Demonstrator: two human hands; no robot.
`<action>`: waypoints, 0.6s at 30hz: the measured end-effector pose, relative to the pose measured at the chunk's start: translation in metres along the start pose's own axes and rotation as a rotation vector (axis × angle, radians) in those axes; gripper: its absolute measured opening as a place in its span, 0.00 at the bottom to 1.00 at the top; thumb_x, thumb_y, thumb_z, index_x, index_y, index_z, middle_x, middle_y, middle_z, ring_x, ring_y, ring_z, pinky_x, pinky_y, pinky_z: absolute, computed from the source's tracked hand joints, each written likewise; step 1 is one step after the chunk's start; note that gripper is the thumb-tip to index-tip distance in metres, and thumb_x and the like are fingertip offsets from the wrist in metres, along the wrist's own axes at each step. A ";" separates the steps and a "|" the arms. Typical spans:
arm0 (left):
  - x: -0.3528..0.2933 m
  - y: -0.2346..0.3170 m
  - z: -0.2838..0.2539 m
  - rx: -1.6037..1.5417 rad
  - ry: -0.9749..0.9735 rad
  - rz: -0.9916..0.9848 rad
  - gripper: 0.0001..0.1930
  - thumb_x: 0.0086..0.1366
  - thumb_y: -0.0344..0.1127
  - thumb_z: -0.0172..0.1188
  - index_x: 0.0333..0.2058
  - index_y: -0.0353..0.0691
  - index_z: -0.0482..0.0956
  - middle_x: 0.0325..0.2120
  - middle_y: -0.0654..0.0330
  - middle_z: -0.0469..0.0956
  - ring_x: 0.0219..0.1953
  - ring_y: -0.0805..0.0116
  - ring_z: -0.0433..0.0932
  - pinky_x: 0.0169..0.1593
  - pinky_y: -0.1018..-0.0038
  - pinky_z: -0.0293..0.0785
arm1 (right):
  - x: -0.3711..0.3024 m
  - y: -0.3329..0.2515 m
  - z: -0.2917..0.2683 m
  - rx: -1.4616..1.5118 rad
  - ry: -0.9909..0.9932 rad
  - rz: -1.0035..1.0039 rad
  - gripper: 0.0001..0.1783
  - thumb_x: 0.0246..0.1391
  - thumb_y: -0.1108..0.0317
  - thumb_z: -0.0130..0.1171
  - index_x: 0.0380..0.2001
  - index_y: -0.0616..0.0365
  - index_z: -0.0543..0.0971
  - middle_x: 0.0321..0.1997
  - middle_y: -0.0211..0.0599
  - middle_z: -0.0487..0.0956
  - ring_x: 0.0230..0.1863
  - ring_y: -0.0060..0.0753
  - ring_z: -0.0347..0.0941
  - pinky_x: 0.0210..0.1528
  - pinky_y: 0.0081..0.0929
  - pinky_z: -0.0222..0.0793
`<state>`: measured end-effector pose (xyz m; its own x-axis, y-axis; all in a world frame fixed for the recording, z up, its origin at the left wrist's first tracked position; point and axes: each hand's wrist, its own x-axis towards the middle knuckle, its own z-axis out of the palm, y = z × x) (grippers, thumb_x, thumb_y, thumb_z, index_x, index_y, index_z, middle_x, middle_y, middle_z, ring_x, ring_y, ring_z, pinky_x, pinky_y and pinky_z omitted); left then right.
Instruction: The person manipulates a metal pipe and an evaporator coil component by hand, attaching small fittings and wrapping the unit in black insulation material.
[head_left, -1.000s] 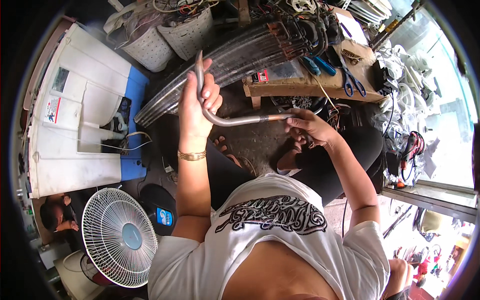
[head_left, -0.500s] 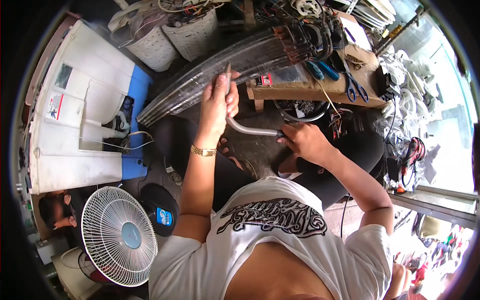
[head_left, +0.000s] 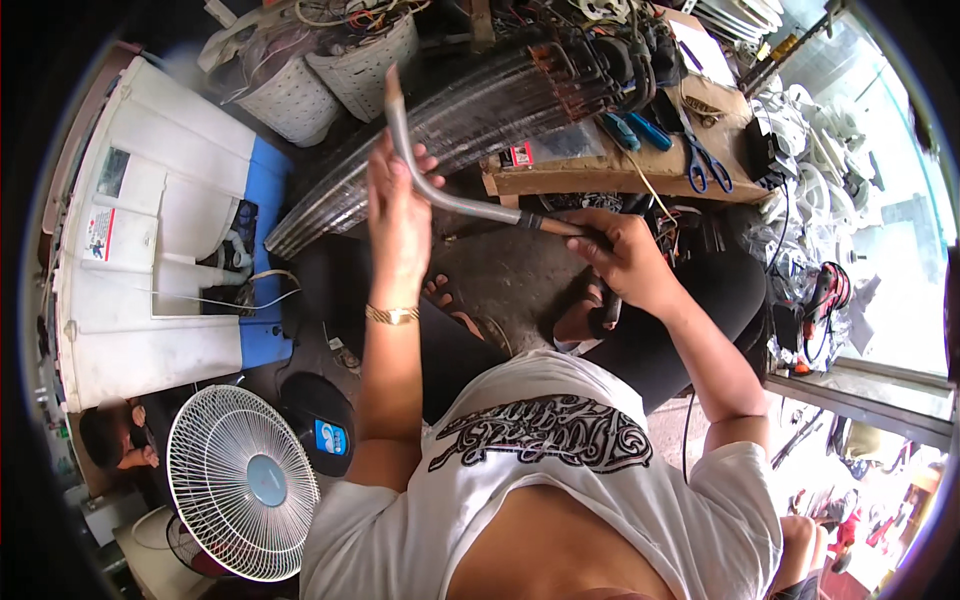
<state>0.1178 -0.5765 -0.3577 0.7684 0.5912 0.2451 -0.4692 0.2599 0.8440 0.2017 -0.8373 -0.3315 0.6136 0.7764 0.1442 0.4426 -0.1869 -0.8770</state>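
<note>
Here's the right hand (head_left: 628,255), fingers wrapped around the darker, copper-toned end of the bent metal tube (head_left: 470,207), while the left hand (head_left: 400,205) sits against its bend with loosely parted fingers, how firmly it holds being impossible to tell! The tube spans the two hands in mid-air above the floor (head_left: 500,270), its pointed coppery tip angling up past the left fingers. Beyond it slants a long, dark ribbed metal panel (head_left: 470,115), with blue-handled scissors (head_left: 710,172) on the wooden bench (head_left: 590,178) to the right.
</note>
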 end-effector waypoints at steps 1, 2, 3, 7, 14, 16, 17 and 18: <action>-0.009 -0.009 0.001 -0.035 0.032 -0.003 0.28 0.72 0.51 0.53 0.62 0.39 0.64 0.52 0.59 0.72 0.49 0.67 0.74 0.53 0.66 0.72 | 0.003 -0.007 0.001 0.077 -0.009 0.060 0.15 0.60 0.73 0.59 0.49 0.68 0.77 0.25 0.33 0.76 0.24 0.20 0.68 0.29 0.21 0.66; -0.021 -0.015 0.006 -0.070 -0.030 -0.068 0.29 0.72 0.50 0.53 0.63 0.37 0.63 0.52 0.58 0.73 0.50 0.66 0.75 0.53 0.66 0.72 | 0.004 -0.016 0.001 0.156 -0.018 0.126 0.14 0.60 0.72 0.59 0.48 0.68 0.78 0.27 0.36 0.78 0.26 0.25 0.69 0.33 0.23 0.68; -0.031 -0.018 0.013 -0.106 -0.097 -0.138 0.30 0.72 0.50 0.54 0.64 0.36 0.63 0.53 0.56 0.73 0.50 0.66 0.75 0.52 0.66 0.73 | 0.005 -0.016 0.003 0.233 -0.035 0.136 0.13 0.62 0.70 0.58 0.47 0.67 0.78 0.26 0.33 0.76 0.25 0.25 0.68 0.32 0.24 0.68; -0.051 -0.005 0.041 -0.058 -0.262 -0.149 0.23 0.73 0.37 0.54 0.62 0.32 0.66 0.47 0.54 0.78 0.41 0.71 0.78 0.46 0.72 0.76 | 0.007 0.001 0.010 1.056 -0.274 0.493 0.13 0.66 0.63 0.56 0.46 0.61 0.78 0.22 0.22 0.67 0.22 0.18 0.62 0.23 0.21 0.65; -0.041 0.002 0.054 0.014 -0.286 -0.155 0.23 0.68 0.31 0.61 0.59 0.33 0.71 0.42 0.62 0.79 0.38 0.78 0.76 0.43 0.80 0.76 | 0.001 0.013 0.035 1.960 -0.574 0.539 0.17 0.68 0.61 0.51 0.53 0.60 0.71 0.25 0.30 0.65 0.21 0.15 0.57 0.11 0.10 0.54; -0.041 0.001 0.053 0.008 -0.295 -0.165 0.21 0.67 0.31 0.61 0.57 0.33 0.73 0.41 0.61 0.79 0.39 0.77 0.77 0.43 0.79 0.76 | -0.001 0.013 0.037 1.987 -0.598 0.516 0.19 0.68 0.60 0.51 0.54 0.61 0.70 0.25 0.30 0.65 0.21 0.15 0.55 0.11 0.10 0.53; -0.042 0.001 0.052 -0.002 -0.302 -0.181 0.20 0.67 0.31 0.61 0.56 0.33 0.74 0.41 0.61 0.79 0.40 0.76 0.78 0.44 0.79 0.77 | -0.002 0.012 0.036 1.960 -0.570 0.532 0.19 0.68 0.60 0.52 0.54 0.62 0.70 0.25 0.30 0.66 0.21 0.15 0.58 0.11 0.11 0.54; -0.042 0.001 0.051 -0.013 -0.308 -0.197 0.18 0.67 0.31 0.62 0.55 0.33 0.75 0.41 0.61 0.80 0.40 0.75 0.78 0.45 0.78 0.77 | -0.004 0.010 0.035 1.931 -0.542 0.547 0.19 0.68 0.59 0.52 0.54 0.63 0.71 0.25 0.30 0.67 0.21 0.16 0.61 0.12 0.11 0.56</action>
<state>0.1074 -0.6405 -0.3427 0.9388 0.2712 0.2122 -0.3028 0.3569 0.8837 0.1813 -0.8211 -0.3570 0.0446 0.9981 -0.0419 -0.9966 0.0415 -0.0718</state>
